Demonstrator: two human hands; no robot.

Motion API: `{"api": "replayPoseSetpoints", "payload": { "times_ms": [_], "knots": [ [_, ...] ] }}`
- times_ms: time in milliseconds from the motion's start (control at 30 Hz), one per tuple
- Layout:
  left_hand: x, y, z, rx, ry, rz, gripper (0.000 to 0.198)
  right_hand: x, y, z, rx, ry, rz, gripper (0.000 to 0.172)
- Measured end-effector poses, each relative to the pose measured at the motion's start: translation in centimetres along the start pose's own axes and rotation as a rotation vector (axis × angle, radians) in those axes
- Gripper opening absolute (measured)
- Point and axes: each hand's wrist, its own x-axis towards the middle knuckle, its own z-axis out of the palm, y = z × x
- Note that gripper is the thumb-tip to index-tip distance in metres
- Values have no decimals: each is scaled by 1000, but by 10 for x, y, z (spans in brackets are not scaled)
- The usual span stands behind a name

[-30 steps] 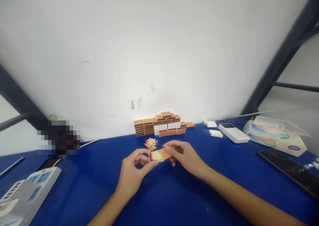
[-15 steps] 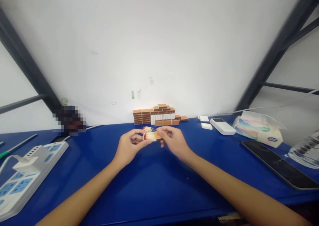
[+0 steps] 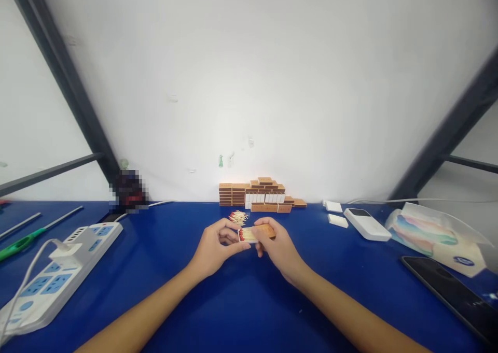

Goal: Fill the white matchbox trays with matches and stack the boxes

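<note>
A partly open matchbox (image 3: 268,230) is held level between both hands, just above the table. Red-headed matches (image 3: 245,235) lie side by side in its white tray, heads toward the left. My left hand (image 3: 212,248) grips the tray's left end between thumb and fingers. On the right side, my right hand (image 3: 284,250) is closed around the orange-brown cover, with its thumb over the matches near the cover's edge. Just behind the box, a loose pile of matches (image 3: 238,217) rests on the blue table (image 3: 249,301).
Stacked matchboxes (image 3: 232,195) stand against the back wall. Left are a power strip (image 3: 83,254) and a green-handled screwdriver (image 3: 23,244). Small white blocks (image 3: 337,220), a white device (image 3: 368,224), a tissue pack (image 3: 455,252) and a dark phone (image 3: 443,285) lie right.
The camera view has shifted, so the scene sits lower and further right. Both hands still hold the open matchbox. My right thumb now reaches over the matches, and the loose pile shows more fully.
</note>
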Motion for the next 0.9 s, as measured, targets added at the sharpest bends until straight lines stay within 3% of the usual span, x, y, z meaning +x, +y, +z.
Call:
{"api": "replayPoseSetpoints", "payload": {
  "times_ms": [100,267,367,567,767,900],
  "knots": [
    [0,-1,1,-12,3,11,49,-7,-2,5,8,-29,-2,54],
    [-1,4,2,-39,-64,33,49,-13,5,9,-1,-244,13,58],
    [0,5,1,-18,-42,51,51,-10,8,7,-20,-314,47,61],
    [-1,6,6,198,74,205,46,-10,-3,9,71,-221,98,71],
    [-10,10,19,450,-41,322,46,-18,2,16,82,-249,109,72],
    [-6,11,13,447,-31,346,42,-16,6,14,12,-307,49,63]
  ]
}}
